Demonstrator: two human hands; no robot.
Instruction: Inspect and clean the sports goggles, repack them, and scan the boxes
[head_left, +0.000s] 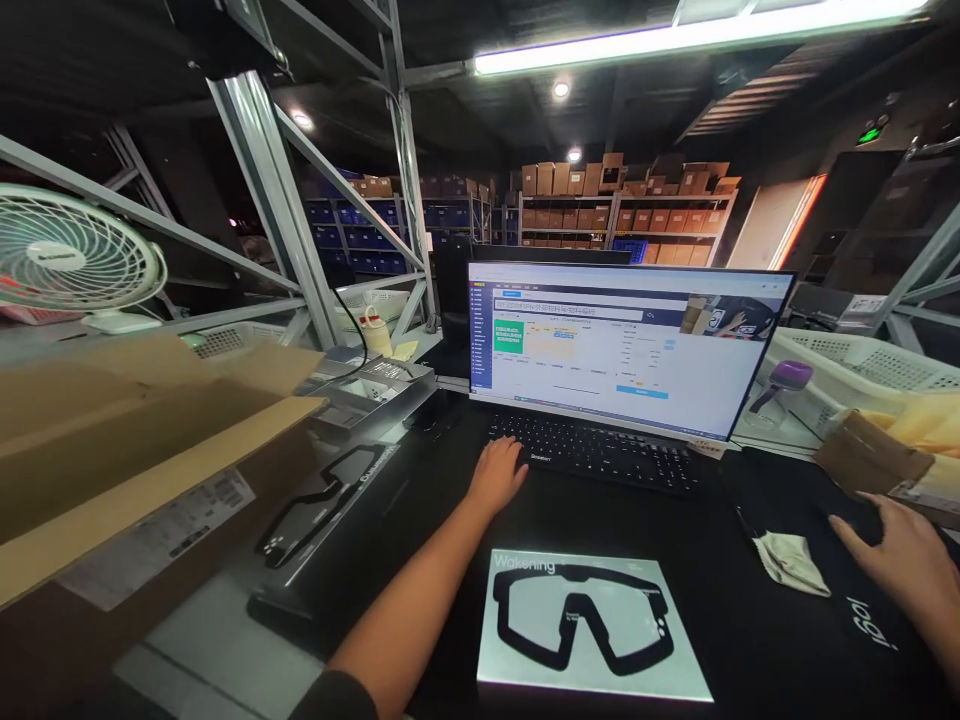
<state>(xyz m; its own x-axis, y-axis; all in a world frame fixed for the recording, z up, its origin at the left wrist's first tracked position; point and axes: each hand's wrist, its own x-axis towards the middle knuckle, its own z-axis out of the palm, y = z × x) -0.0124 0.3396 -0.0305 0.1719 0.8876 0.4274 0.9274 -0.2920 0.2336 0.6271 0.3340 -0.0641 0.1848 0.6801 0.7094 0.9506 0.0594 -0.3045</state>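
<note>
My left hand (496, 474) rests at the near left edge of a black keyboard (600, 452), fingers curled over the keys and holding nothing. My right hand (896, 549) lies over a dark mouse (855, 518) on a black mouse pad (862, 620) at the right, its fingers draped on it. In front of me a white box printed with black goggles (592, 625) lies flat on the black desk. A lit monitor (626, 345) stands behind the keyboard.
An open cardboard box (127, 450) fills the left side, with a second goggles box (326, 505) beside it. A crumpled cloth (791, 562) lies by the mouse pad. White baskets (862, 365), a fan (71, 255), metal racking (285, 200) and shelves of cartons surround the desk.
</note>
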